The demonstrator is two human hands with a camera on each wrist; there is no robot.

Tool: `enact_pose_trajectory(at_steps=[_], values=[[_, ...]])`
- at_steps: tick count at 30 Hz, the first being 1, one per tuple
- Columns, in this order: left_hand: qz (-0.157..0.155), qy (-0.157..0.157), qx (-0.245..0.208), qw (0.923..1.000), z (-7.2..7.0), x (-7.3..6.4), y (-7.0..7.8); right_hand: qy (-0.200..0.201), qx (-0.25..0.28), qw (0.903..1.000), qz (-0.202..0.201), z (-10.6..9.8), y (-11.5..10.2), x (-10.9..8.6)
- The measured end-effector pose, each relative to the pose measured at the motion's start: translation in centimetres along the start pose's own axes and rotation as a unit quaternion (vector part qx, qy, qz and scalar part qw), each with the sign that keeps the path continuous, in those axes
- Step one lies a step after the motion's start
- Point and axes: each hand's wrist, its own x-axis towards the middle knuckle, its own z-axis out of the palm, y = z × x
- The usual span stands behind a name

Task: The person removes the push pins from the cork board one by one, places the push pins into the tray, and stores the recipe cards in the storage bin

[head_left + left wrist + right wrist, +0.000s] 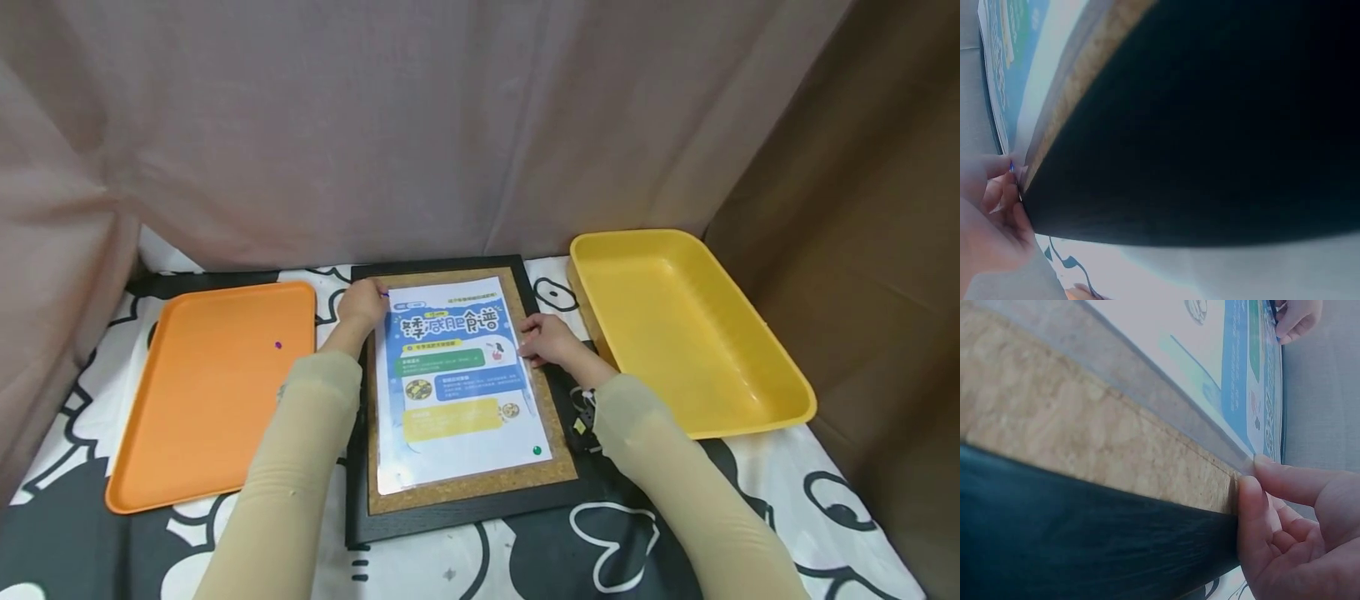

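A printed poster (457,379) with a clear margin lies on a cork board (480,492) in a black frame (420,529). At the poster's upper left corner my left hand (363,307) pinches a small blue push pin (1012,167). My right hand (551,340) is at the poster's right edge. In the right wrist view its thumb and index finger pinch the clear margin over the cork, the other fingers curled. A green push pin (537,450) sits in the poster's lower right corner.
An orange tray (202,400) lies to the left with a purple push pin (278,344) on it. To the right stands a deep yellow tub (675,333). Below them spreads a black-and-white patterned cloth (420,571); a grey curtain (420,133) hangs behind.
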Motion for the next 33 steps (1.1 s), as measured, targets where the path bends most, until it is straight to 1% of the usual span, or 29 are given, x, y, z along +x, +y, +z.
enact_pose_trajectory(at_steps=[5,10,13,19,26,29,33], values=[[0.001,0.001,0.016,0.9999,-0.3,0.0,0.1,0.003,-0.004,1.0000,0.000,0.1,-0.1,0.0],[0.001,-0.003,0.010,0.9999,-0.5,0.1,0.2,0.005,-0.009,0.9999,-0.002,-0.1,-0.4,-0.1],[-0.006,-0.008,0.002,0.9999,-0.3,0.1,0.3,0.004,-0.009,0.9999,0.000,-0.1,-0.2,0.0],[-0.016,-0.016,-0.007,0.9997,0.1,-0.1,-0.2,-0.002,0.001,1.0000,-0.008,0.3,0.4,0.2],[-0.001,-0.014,-0.001,0.9999,0.1,0.1,-0.4,0.005,-0.002,0.9999,-0.011,0.2,0.4,0.0],[0.002,-0.022,-0.013,0.9997,-0.2,0.1,-0.5,0.004,-0.002,0.9999,-0.011,0.2,0.3,-0.1],[0.000,-0.039,-0.045,0.9982,-0.8,-0.1,-0.5,0.007,-0.003,0.9999,-0.012,0.2,0.3,0.0]])
